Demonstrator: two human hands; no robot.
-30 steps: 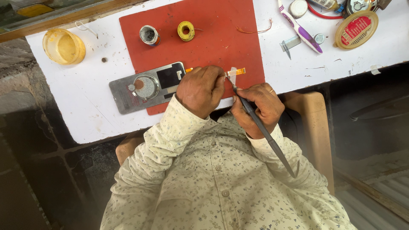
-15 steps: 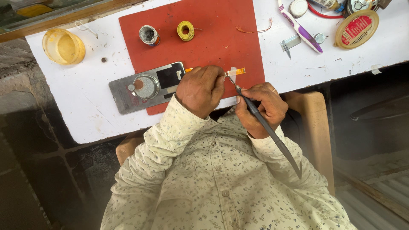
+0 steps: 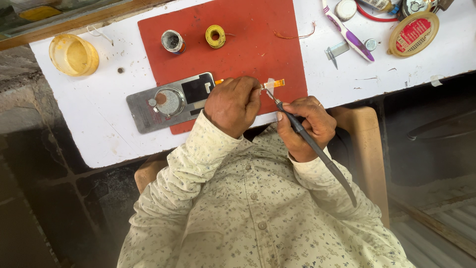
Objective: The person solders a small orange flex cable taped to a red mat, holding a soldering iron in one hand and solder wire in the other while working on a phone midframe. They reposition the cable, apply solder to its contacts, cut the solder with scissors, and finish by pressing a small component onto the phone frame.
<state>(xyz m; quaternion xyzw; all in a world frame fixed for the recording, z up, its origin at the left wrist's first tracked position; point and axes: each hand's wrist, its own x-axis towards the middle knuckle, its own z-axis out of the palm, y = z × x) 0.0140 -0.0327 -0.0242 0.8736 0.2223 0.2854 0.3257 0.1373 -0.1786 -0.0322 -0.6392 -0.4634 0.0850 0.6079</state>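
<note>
Red mat (image 3: 238,30) edge, right hand (image 3: 305,126) gripping soldering iron (image 3: 310,141), left hand (image 3: 232,105) beside

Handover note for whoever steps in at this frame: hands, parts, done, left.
Left hand: pressed down on the red mat, pinning a small orange flex strip beside the metal plate.
Right hand: grips the soldering iron like a pen, tip at the strip's near end.
Nearby: yellow solder spool and small round tin at the mat's far edge, untouched.
Done: strip positioned, tip on it.
Left: joint quality cannot be told; iron not set down.
</note>
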